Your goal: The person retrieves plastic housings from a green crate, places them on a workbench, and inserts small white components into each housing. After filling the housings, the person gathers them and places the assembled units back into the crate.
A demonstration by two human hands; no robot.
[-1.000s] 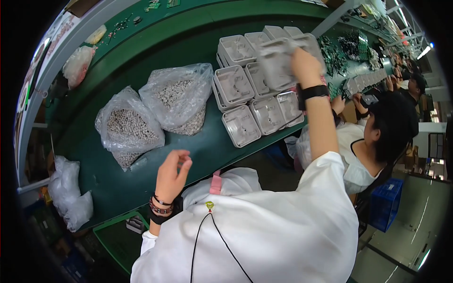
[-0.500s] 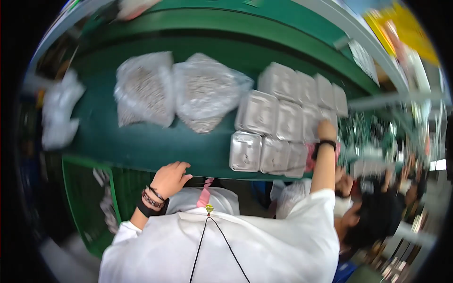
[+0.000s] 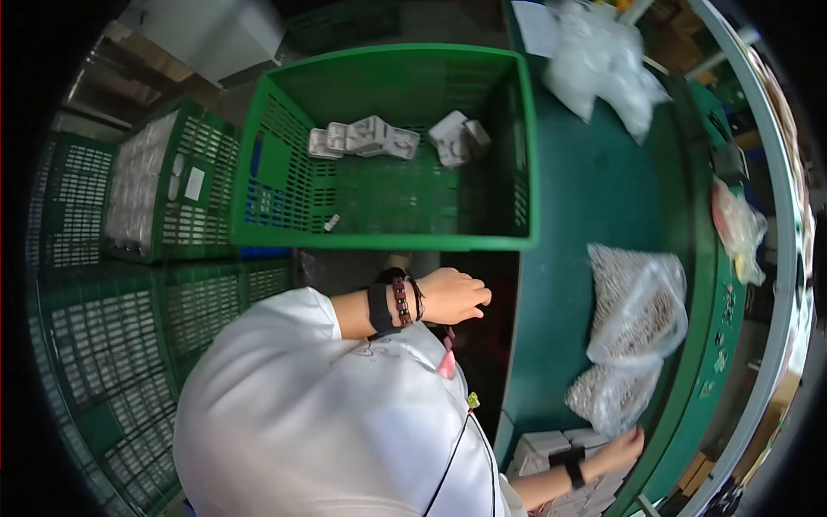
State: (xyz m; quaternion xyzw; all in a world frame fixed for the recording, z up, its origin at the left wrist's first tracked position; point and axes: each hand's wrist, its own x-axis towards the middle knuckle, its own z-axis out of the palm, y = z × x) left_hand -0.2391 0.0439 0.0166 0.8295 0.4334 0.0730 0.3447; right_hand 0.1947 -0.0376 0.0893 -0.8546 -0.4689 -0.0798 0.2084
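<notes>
My left hand (image 3: 454, 295) hovers beside the bench edge, just below a green plastic crate (image 3: 379, 239). Its fingers are loosely bent with a small gap to the thumb, and nothing shows in it. At the lower right my right hand (image 3: 618, 451) reaches across stacked pale grey trays (image 3: 544, 443); its fingertips are bunched beside the lower clear bag and blurred, so a grip cannot be made out. Two clear plastic bags of small pale pieces lie on the bench, an upper bag (image 3: 637, 302) and a lower bag (image 3: 607, 396) touching it.
Inside the crate lie several moulded white trays (image 3: 370, 136) and a small white scrap (image 3: 332, 222). More green crates (image 3: 103, 345) stand stacked at the left, one filled with pale trays (image 3: 142, 185). White plastic bags (image 3: 599, 65) lie at the bench's far end (image 3: 577, 189).
My view has swung left, bringing the crate to the middle and the bench to the right. My right hand is still at the stacked trays; my left hand stays without anything in it.
</notes>
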